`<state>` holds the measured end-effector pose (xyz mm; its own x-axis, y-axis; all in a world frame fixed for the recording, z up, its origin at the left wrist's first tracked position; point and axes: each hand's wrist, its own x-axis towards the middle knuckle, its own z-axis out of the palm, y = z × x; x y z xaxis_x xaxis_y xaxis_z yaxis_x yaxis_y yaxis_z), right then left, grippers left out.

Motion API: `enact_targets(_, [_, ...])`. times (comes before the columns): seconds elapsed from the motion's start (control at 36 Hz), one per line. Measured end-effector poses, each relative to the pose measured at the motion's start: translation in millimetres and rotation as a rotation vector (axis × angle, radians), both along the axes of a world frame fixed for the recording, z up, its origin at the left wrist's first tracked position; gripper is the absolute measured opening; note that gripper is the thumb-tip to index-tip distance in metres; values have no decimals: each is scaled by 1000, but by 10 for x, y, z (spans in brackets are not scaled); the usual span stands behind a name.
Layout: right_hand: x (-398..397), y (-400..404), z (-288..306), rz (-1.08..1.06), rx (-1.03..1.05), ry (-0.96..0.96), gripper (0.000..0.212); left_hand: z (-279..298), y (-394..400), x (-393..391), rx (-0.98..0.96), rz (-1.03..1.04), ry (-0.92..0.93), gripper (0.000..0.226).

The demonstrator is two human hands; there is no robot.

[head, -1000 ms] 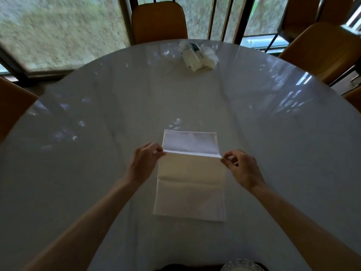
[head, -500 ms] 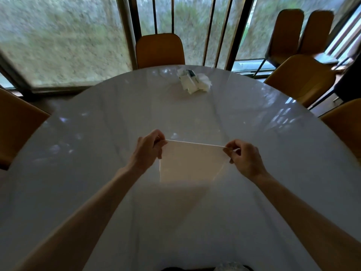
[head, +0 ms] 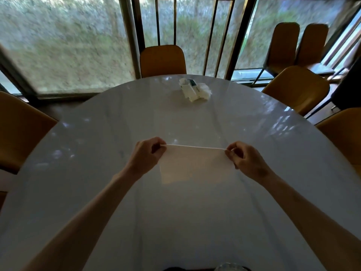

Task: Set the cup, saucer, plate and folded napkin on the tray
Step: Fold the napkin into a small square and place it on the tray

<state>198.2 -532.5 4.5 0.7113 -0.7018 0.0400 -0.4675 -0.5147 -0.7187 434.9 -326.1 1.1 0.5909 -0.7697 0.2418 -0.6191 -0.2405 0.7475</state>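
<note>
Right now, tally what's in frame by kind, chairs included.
Chairs: 7, first at
Napkin held off the table: 1
Crumpled paper pile: 1
Left hand, right hand: 2
Total: 11

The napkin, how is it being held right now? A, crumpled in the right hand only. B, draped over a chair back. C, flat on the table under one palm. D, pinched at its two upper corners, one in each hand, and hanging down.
D: the left hand and right hand each pinch an upper corner of the napkin, its top edge stretched taut between them and the sheet hanging below above the table.
</note>
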Motion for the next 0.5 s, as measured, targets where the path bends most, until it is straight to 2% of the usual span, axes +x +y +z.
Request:
enact_targets(0.11, [-58, 27, -58, 103, 160, 38, 8, -42, 103, -13, 73, -52, 195, 13])
enact_targets(0.22, [-59, 36, -299, 94, 237, 65, 8, -219, 108, 14, 166, -73, 422, 11])
enact_targets(0.39, [44, -15, -886, 4, 276, 158, 12, -816, 3, 29, 332, -11, 580, 11])
enact_targets(0.5, [100, -53, -1233, -46, 264, 207, 12, -1112, -104, 22, 326, 54, 579, 13])
